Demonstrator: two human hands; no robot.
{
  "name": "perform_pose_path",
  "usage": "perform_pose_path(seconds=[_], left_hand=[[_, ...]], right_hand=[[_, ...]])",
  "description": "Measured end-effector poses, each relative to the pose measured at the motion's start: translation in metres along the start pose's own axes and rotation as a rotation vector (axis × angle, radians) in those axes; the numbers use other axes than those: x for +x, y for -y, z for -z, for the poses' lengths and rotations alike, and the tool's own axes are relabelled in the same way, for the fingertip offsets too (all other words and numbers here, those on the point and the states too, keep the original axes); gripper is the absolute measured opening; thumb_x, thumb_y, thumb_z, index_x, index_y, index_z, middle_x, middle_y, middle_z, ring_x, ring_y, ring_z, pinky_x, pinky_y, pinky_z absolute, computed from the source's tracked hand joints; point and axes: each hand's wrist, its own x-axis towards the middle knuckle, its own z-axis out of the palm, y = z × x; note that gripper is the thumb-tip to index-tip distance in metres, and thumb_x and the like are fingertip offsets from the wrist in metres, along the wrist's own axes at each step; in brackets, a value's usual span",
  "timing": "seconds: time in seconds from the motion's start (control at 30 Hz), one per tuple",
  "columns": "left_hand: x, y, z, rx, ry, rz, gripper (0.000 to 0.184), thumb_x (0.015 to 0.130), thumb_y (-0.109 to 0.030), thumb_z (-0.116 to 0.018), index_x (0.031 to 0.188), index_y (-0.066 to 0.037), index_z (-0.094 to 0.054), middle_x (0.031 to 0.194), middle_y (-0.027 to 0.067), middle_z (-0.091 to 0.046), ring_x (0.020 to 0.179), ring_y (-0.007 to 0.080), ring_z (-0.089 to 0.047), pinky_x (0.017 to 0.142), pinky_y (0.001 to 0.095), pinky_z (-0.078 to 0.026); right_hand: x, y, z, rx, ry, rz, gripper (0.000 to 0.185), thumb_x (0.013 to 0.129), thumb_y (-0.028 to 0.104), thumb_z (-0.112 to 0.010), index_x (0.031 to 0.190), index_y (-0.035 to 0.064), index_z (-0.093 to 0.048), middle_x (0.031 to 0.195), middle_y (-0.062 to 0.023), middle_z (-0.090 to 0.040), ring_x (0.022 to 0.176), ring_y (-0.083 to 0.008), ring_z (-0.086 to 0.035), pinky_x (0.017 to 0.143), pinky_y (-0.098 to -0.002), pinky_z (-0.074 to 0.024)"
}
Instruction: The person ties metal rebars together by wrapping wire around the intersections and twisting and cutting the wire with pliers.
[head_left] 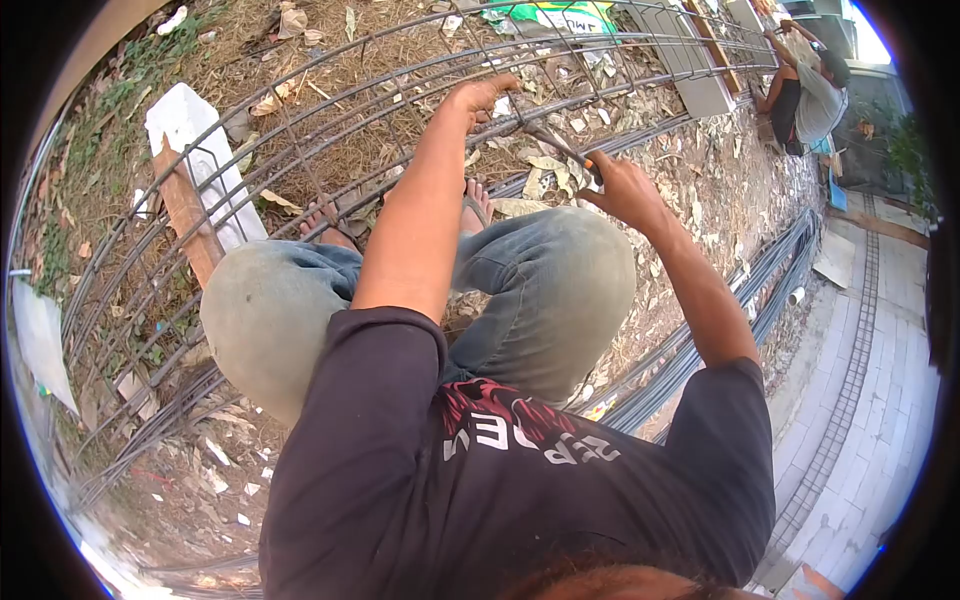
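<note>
A long cage of thin steel rebar [330, 118] with stirrups curves across the view in front of my knees. My left hand [484, 98] is at one of its upper bars, fingers curled about the steel with the forefinger reaching forward. My right hand [625, 190] is closed round the black and orange handle of a pair of pincers [557, 143]. The metal jaws of the pincers point left, at a bar and stirrup crossing just below my left fingertips. Whether the jaws grip a tie wire there is too small to tell.
A white-topped block [185, 125] and a brown wooden piece [182, 205] stand under the cage at left. Loose bars [740, 300] lie in a bundle at right. Another person [815, 100] squats at the cage's far end. Dry leaves and rubble litter the ground.
</note>
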Motion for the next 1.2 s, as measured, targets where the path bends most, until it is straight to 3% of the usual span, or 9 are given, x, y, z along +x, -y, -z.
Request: perform_pose_path(seconds=[0.13,0.27,0.5,0.53,0.67,0.77,0.93,1.07,1.2], left_hand=[[-0.005,-0.003,0.002,0.029,-0.008,0.040,0.104,0.064,-0.067,-0.079,0.151,-0.016,-0.054,0.146,0.0207,-0.054,0.134,0.0423,-0.050,0.116,0.0566,-0.027],[-0.001,-0.004,0.001,0.015,-0.009,0.005,0.097,0.066,-0.064,-0.079,0.147,-0.016,-0.058,0.146,0.0204,-0.054,0.123,0.0377,-0.056,0.113,0.0530,-0.030],[-0.009,-0.002,0.000,0.021,0.043,-0.021,0.106,0.068,-0.066,-0.077,0.156,-0.016,-0.047,0.157,0.0246,-0.045,0.143,0.0444,-0.044,0.120,0.0656,-0.012],[-0.009,-0.004,-0.001,0.025,0.047,-0.015,0.106,0.068,-0.067,-0.077,0.156,-0.016,-0.046,0.157,0.0248,-0.044,0.143,0.0448,-0.043,0.120,0.0657,-0.012],[-0.017,-0.008,0.000,0.022,0.052,-0.017,0.105,0.070,-0.068,-0.076,0.157,-0.016,-0.046,0.159,0.0254,-0.042,0.144,0.0460,-0.043,0.120,0.0661,-0.011],[-0.013,-0.005,-0.002,0.006,0.017,-0.016,0.104,0.070,-0.068,-0.076,0.156,-0.017,-0.047,0.159,0.0252,-0.042,0.143,0.0459,-0.044,0.120,0.0661,-0.011],[-0.016,-0.007,-0.001,0.027,0.028,-0.021,0.105,0.070,-0.068,-0.076,0.157,-0.018,-0.047,0.159,0.0249,-0.042,0.143,0.0452,-0.043,0.120,0.0660,-0.012],[-0.011,-0.005,-0.001,0.019,0.033,0.011,0.105,0.069,-0.069,-0.075,0.157,-0.018,-0.047,0.159,0.0242,-0.043,0.143,0.0448,-0.044,0.120,0.0660,-0.012],[-0.010,-0.006,0.000,0.039,0.023,0.022,0.101,0.070,-0.070,-0.074,0.155,-0.021,-0.050,0.158,0.0238,-0.044,0.140,0.0440,-0.046,0.120,0.0650,-0.015]], right_hand=[[0.008,-0.020,-0.007,0.799,0.390,-0.187,0.049,0.086,0.043,-0.082,0.107,0.0012,-0.067,0.089,-0.0099,-0.072,0.078,-0.0200,-0.071,0.069,-0.0352,-0.0558],[0.001,-0.017,-0.014,1.079,0.418,-0.234,0.060,0.083,0.044,-0.085,0.122,0.0017,-0.068,0.089,-0.0057,-0.070,0.078,-0.0143,-0.067,0.068,-0.0305,-0.0538],[-0.005,0.015,-0.001,0.151,-0.047,-0.171,0.070,0.076,0.033,-0.085,0.129,-0.0025,-0.056,0.081,-0.0208,-0.069,0.081,-0.0332,-0.071,0.074,-0.0426,-0.0551],[-0.009,0.025,0.006,0.062,-0.069,-0.196,0.063,0.079,0.027,-0.080,0.130,0.0013,-0.051,0.097,-0.0233,-0.071,0.087,-0.0400,-0.070,0.077,-0.0476,-0.0554],[-0.017,0.012,-0.012,-0.222,-0.375,0.022,0.050,0.086,0.019,-0.073,0.132,0.0105,-0.054,0.130,-0.0111,-0.063,0.112,-0.0324,-0.063,0.093,-0.0469,-0.0502],[-0.017,0.012,0.002,-0.387,-0.668,0.117,0.054,0.086,0.021,-0.074,0.136,0.0111,-0.055,0.126,-0.0103,-0.064,0.117,-0.0305,-0.060,0.103,-0.0472,-0.0432],[-0.022,0.012,-0.013,-0.220,-0.489,0.060,0.044,0.095,0.028,-0.070,0.133,0.0086,-0.060,0.120,-0.0130,-0.068,0.107,-0.0327,-0.064,0.094,-0.0474,-0.0470],[-0.021,0.008,-0.027,0.098,-0.172,-0.107,0.046,0.105,0.043,-0.055,0.125,0.0032,-0.067,0.094,-0.0128,-0.074,0.078,-0.0326,-0.070,0.072,-0.0425,-0.0549],[-0.011,-0.009,-0.034,1.360,0.224,-0.415,0.058,0.109,0.051,-0.046,0.124,0.0010,-0.070,0.088,-0.0078,-0.075,0.078,-0.0129,-0.069,0.068,-0.0313,-0.0537]])
